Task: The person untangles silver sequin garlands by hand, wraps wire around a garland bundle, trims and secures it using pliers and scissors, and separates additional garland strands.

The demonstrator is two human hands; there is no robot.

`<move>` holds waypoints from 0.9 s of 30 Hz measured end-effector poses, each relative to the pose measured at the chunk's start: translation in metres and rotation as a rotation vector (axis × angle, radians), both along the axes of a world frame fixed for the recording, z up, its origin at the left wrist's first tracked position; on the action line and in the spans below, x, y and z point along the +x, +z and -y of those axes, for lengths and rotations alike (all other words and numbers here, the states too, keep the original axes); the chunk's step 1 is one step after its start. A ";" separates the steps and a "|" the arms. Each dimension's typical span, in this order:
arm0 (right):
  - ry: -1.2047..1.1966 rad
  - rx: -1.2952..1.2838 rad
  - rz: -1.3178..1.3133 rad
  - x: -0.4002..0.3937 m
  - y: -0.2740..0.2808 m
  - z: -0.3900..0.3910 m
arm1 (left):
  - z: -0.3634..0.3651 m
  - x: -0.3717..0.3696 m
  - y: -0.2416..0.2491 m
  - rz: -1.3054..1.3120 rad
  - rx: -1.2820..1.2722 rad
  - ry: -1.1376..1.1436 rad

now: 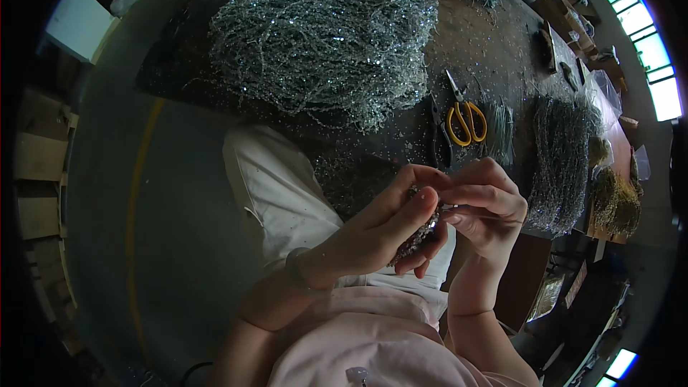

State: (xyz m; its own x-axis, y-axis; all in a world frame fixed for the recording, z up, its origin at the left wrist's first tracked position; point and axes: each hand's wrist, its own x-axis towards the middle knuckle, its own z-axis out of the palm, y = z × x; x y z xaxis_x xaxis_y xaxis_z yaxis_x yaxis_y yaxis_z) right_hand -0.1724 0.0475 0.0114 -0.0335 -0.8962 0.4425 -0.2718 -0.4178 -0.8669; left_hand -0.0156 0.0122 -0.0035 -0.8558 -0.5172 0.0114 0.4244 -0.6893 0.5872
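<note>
My left hand (373, 233) is closed around a small bundle of glittery silver strands (421, 238), held above my lap. Against the bundle's upper end, my right hand (494, 204) pinches with thumb and fingers; a thin pale bit shows there, too small to name. Just beyond the hands on the dark table lie yellow-handled scissors (460, 98), their blades pointing away from me. Black-handled pliers (439, 132) rest to their left, and a bunch of thin green wires (500, 132) to their right.
A large heap of glittery silver strands (322, 43) covers much of the dark table (494, 50), which is strewn with glitter specks. More silver strands (562, 165) lie at the right, with golden strands (616, 201) beyond. A yellow line (136, 193) marks the floor at left.
</note>
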 end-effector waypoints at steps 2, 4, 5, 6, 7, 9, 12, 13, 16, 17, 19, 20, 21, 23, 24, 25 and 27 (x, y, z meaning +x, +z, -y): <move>-0.005 -0.045 -0.040 -0.001 0.000 -0.002 | 0.000 -0.001 -0.002 0.034 -0.055 -0.015; -0.088 -0.094 -0.113 0.005 0.002 -0.003 | 0.000 -0.001 -0.002 0.069 -0.080 -0.001; -0.090 -0.095 -0.114 0.006 0.003 -0.002 | 0.000 -0.001 -0.002 0.105 -0.106 0.014; -0.121 -0.119 -0.126 0.006 0.003 -0.002 | 0.000 -0.001 -0.003 0.104 -0.107 0.013; -0.152 -0.142 -0.137 0.006 0.004 -0.002 | 0.001 0.002 -0.004 0.188 -0.265 0.053; -0.206 -0.157 -0.094 0.003 0.006 -0.002 | 0.008 0.010 -0.005 0.269 -0.424 0.091; -0.279 -0.180 -0.043 0.001 0.013 -0.002 | 0.026 0.024 -0.010 0.673 -1.181 0.046; -0.273 -0.193 -0.055 0.000 0.015 -0.001 | 0.029 0.026 -0.016 0.646 -1.286 0.155; -0.227 -0.193 -0.119 -0.002 0.021 0.004 | 0.024 0.016 -0.009 0.580 -1.254 0.428; -0.188 -0.178 -0.171 -0.002 0.021 0.006 | 0.022 0.010 -0.005 0.540 -1.114 0.581; -0.148 -0.164 -0.154 0.001 0.020 0.008 | 0.019 0.001 -0.002 0.447 -1.074 0.553; -0.111 -0.151 -0.138 0.002 0.020 0.009 | 0.018 -0.001 -0.001 0.353 -1.033 0.524; -0.110 -0.152 -0.140 0.001 0.020 0.009 | 0.017 0.000 0.003 0.352 -1.033 0.526; -0.088 -0.019 0.015 -0.001 0.019 0.006 | 0.014 0.001 0.011 0.451 -0.851 0.262; -0.092 -0.018 0.015 -0.002 0.018 0.005 | 0.013 -0.001 0.009 0.449 -0.852 0.258; -0.076 0.030 0.107 -0.001 0.017 0.004 | 0.011 -0.005 0.006 0.426 -0.892 0.316; -0.059 0.078 0.199 -0.001 0.015 0.002 | 0.009 -0.007 0.004 0.404 -0.932 0.375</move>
